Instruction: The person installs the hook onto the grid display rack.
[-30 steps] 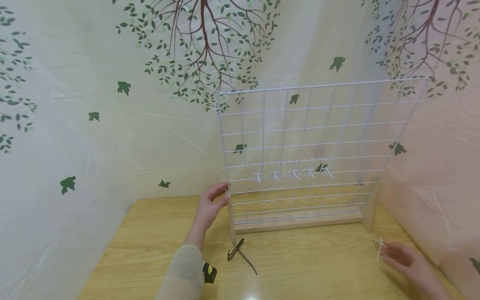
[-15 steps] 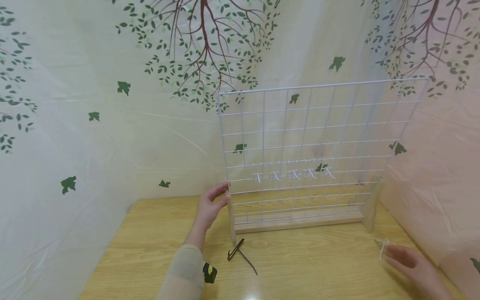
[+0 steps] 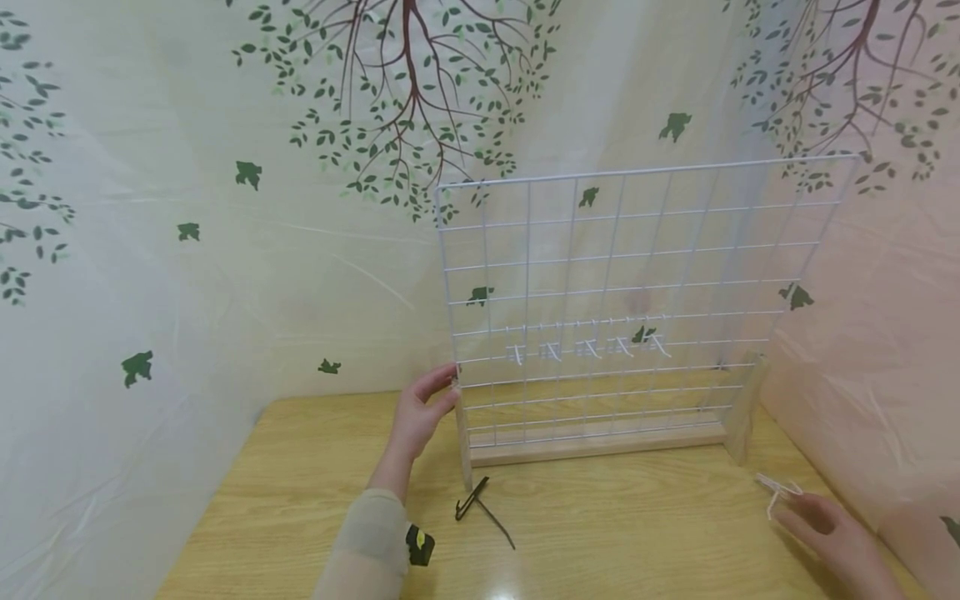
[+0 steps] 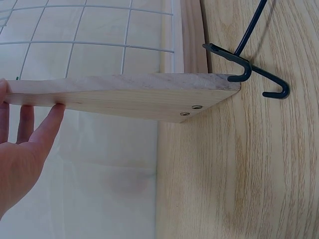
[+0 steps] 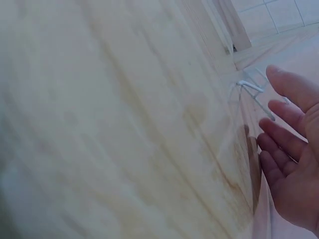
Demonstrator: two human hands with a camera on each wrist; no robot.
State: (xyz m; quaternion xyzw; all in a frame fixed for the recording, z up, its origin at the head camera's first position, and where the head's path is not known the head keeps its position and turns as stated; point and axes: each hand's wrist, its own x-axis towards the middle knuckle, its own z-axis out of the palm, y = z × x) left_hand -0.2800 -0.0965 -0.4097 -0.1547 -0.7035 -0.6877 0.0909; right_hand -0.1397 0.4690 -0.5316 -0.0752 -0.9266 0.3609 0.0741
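Observation:
A white wire grid panel (image 3: 622,250) stands in a wooden base (image 3: 592,444) on the table. My left hand (image 3: 415,417) holds the upper part of the left wooden side support (image 4: 149,97), its fingertips touching the board in the left wrist view. Out to the right, my right hand (image 3: 828,529) pinches a white wire hook (image 3: 780,490) just above the table. The same hook (image 5: 251,87) shows beyond the fingertips in the right wrist view. Several white hooks (image 3: 588,348) hang in a row on the grid's lower middle.
A black wire hook piece (image 3: 474,500) with a long arm lies on the wood-grain table (image 3: 600,533) by the left support's front foot. Leaf-patterned sheeting (image 3: 337,283) rises behind the table and along its right side.
My right hand has turned the white hook, whose tip now sits slightly farther right. The left hand and the grid rack have stayed in place.

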